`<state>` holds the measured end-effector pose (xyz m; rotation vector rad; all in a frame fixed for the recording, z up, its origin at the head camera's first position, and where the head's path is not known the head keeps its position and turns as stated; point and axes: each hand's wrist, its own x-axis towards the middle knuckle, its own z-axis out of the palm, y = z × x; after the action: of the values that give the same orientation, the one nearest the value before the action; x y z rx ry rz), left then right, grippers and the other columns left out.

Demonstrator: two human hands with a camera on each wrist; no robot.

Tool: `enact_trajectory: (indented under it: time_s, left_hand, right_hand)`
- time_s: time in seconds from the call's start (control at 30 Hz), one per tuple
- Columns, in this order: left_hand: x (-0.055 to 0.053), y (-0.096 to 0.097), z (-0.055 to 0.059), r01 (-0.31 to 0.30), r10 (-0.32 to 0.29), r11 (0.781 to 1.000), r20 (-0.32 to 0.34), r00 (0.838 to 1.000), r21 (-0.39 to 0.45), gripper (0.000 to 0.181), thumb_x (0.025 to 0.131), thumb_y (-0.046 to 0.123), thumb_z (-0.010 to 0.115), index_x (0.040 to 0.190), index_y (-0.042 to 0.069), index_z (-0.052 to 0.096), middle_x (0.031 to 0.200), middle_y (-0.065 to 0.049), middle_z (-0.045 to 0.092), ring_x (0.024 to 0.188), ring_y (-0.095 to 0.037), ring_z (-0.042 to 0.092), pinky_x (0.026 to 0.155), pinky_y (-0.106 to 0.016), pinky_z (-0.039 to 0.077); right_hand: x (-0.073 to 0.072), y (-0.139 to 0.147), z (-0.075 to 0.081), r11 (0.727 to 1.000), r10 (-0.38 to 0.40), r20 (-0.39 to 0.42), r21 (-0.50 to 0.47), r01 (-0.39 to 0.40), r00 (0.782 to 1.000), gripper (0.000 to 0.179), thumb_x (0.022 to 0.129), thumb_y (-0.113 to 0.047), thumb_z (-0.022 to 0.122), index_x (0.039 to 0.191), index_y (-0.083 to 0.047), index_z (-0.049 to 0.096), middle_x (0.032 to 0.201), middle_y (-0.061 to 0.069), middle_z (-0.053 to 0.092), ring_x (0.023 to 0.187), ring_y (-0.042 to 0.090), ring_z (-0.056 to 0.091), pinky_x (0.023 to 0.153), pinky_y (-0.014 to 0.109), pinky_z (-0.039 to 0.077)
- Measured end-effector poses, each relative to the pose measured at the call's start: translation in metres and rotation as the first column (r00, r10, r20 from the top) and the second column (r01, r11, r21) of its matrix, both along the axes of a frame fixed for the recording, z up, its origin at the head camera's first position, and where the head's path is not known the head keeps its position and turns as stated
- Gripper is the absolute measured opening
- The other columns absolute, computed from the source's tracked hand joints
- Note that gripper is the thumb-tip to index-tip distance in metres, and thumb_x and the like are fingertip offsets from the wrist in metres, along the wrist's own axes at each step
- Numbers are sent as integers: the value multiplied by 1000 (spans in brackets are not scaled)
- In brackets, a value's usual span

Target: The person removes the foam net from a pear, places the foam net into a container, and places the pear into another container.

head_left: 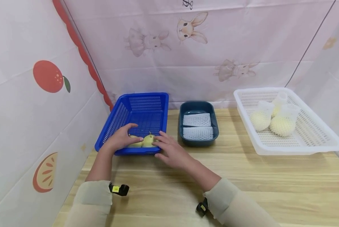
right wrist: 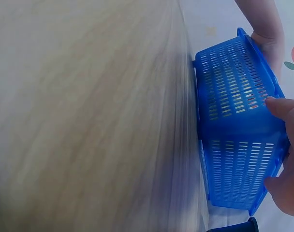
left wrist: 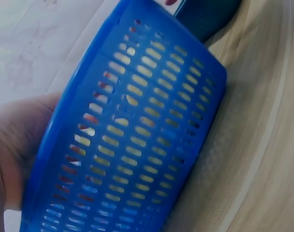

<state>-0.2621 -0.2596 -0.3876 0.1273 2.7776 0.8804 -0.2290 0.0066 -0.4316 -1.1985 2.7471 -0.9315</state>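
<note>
Near the front of a blue plastic basket (head_left: pixel 146 118) with slotted walls and a smooth rim, two round, pale yellow-green fruits, a left fruit (head_left: pixel 134 143) and a right fruit (head_left: pixel 148 141), sit side by side.

The left hand (head_left: pixel 119 138) reaches over the rim, its thumb and forefinger set wide apart in a curve above the left fruit; I cannot tell whether its grip closes on it. The right hand (head_left: pixel 173 151) lies astride the near right corner, its grip loose, fingers spread inside beside the right fruit and thumb at the outside of the slatted plastic.

Just right of the blue basket, a dark teal basin (head_left: pixel 199 142), glossy and round-cornered, holds two flattened white foam-net sleeves, a back sleeve (head_left: pixel 197 119) and a front sleeve (head_left: pixel 198 133), with a diamond mesh.

Farther right, a white perforated basket (head_left: pixel 297 149) with flared sides bears three pale round fruits (head_left: pixel 283 125), each jacketed in soft netting that flares into a tube. All three containers stand on a counter (head_left: pixel 158 189) with streaky, light wood grain, before a creased pink cloth (head_left: pixel 186 53) printed with rabbits.
</note>
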Motion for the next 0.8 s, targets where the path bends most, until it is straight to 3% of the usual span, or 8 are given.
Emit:
enact_trajectory:
  time_s: [0.1, 0.2, 0.3, 0.43, 0.57, 0.7, 0.8]
  left_hand:
    - [8, 9, 6, -2, 4, 1000, -81, 997, 24, 85, 84, 64, 65, 150, 18, 37, 155, -13, 38, 141, -39, 36, 106, -64, 36]
    - [18, 23, 15, 35, -24, 998, -183, 983, 53, 75, 91, 61, 58, 148, 16, 40, 155, -10, 37, 144, -35, 32, 110, -62, 34]
    - [29, 41, 24, 81, -62, 995, -292, 954, 54, 66, 94, 57, 55, 145, 16, 45, 156, -8, 37, 146, -32, 31, 112, -60, 32]
    - [42, 71, 31, 159, -131, 987, -406, 904, 35, 54, 98, 49, 55, 141, 17, 51, 155, -7, 40, 145, -28, 33, 113, -57, 34]
    - [49, 101, 29, 224, -193, 975, -476, 858, 9, 43, 101, 39, 54, 137, 16, 55, 149, -4, 47, 141, -24, 40, 112, -50, 37]
    - [48, 132, 21, 285, -269, 958, -499, 824, -46, 35, 104, 28, 50, 134, 13, 58, 143, -4, 55, 137, -22, 46, 113, -45, 38]
    - [41, 154, 11, 312, -330, 943, -456, 826, -116, 34, 105, 24, 46, 136, 14, 57, 141, -3, 57, 135, -20, 49, 112, -41, 39]
  right_hand:
    - [1, -1, -2, 1000, 1, 3, -5, -1, 1000, 50, 97, -38, 60, 144, -21, 51, 160, -5, 33, 153, 15, 7, 121, 49, 19]
    - [1, -1, -3, 1000, -5, -10, -11, 4, 1000, 58, 96, -41, 61, 148, -21, 44, 162, -6, 25, 153, 15, 6, 121, 48, 20]
    - [2, 3, -3, 999, -20, -8, -39, 19, 1000, 65, 95, -41, 63, 152, -19, 38, 164, -5, 21, 153, 15, 7, 121, 47, 21]
    - [3, 17, -3, 996, -50, 15, -76, 51, 999, 71, 94, -37, 66, 154, -19, 34, 164, -2, 20, 153, 16, 10, 119, 46, 24]
    - [3, 38, -3, 993, -86, 28, -81, 88, 996, 75, 93, -37, 67, 156, -18, 29, 165, 2, 20, 152, 18, 14, 119, 45, 26]
    - [2, 67, -3, 986, -129, -2, -102, 129, 992, 77, 93, -36, 68, 155, -12, 29, 164, 6, 22, 151, 25, 18, 119, 46, 25]
    - [3, 91, 0, 978, -168, -28, -131, 163, 985, 75, 93, -32, 69, 154, -10, 31, 163, 8, 24, 150, 28, 21, 119, 48, 26]
